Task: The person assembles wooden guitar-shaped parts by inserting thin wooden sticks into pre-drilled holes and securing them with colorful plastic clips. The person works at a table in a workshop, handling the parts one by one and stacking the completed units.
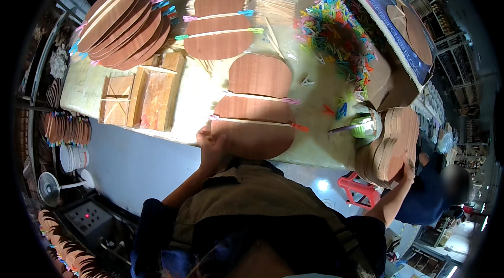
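In front of me a guitar-shaped wooden panel (257,139) lies flat at the table's near edge, two pale wood strips clamped across it with pink, white and red clothespins. My left hand (211,144) is closed on its lower left edge, some fingers hidden. Off to the right, my right hand (405,174) grips the near edge of a stack of guitar-shaped panels (399,141); how many panels it holds cannot be made out. Farther back lies a second guitar-shaped panel (218,44), its two strips clipped with pink, blue and green clothespins.
Clipped panels (131,31) fan out at the far left, behind a wooden block frame (139,99). A cardboard box (386,76) spills colourful clothespins (338,31). A green-white cup (366,127) with a brush stands by the stack, a red stool (359,190) below. Another person (433,189) is at right.
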Demonstrator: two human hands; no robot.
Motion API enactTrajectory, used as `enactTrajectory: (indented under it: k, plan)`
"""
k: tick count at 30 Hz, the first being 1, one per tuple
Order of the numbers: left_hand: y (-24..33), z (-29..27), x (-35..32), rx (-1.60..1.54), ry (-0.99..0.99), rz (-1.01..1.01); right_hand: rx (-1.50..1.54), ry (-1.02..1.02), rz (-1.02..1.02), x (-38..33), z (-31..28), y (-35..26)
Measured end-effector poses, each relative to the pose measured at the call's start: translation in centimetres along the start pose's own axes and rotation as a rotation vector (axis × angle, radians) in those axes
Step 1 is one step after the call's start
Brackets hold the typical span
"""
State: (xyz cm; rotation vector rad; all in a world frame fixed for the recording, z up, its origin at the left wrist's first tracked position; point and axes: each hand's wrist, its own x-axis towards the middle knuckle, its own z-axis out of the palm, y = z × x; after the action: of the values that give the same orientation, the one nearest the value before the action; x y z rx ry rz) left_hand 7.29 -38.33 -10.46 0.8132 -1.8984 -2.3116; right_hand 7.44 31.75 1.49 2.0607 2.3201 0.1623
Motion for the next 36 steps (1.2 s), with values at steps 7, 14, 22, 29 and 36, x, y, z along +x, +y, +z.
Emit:
enactTrajectory:
  k: [7,14,22,29,36]
  plan:
    - [2.9,-1.5,-0.8,-0.263,-0.22,-0.174,0.097,-0.092,-0.151,11.2,4.1,3.4]
    - [8.6,0.4,10.2,-0.252,-0.03,0.218,0.17,-0.161,-0.208,14.8,6.0,5.0]
    - [7.2,3.6,28.9,0.855,0.669,0.282,0.108,-0.127,-0.37,13.3,6.5,6.4]
    - [6.7,28.2,1.1,0.927,-0.849,1.109,0.293,-0.011,-0.112,1.8,-0.9,3.3]
    - [2.0,38.7,-11.9,0.758,-1.306,1.663,0.377,-0.083,-0.168,0.4,-1.6,3.8]
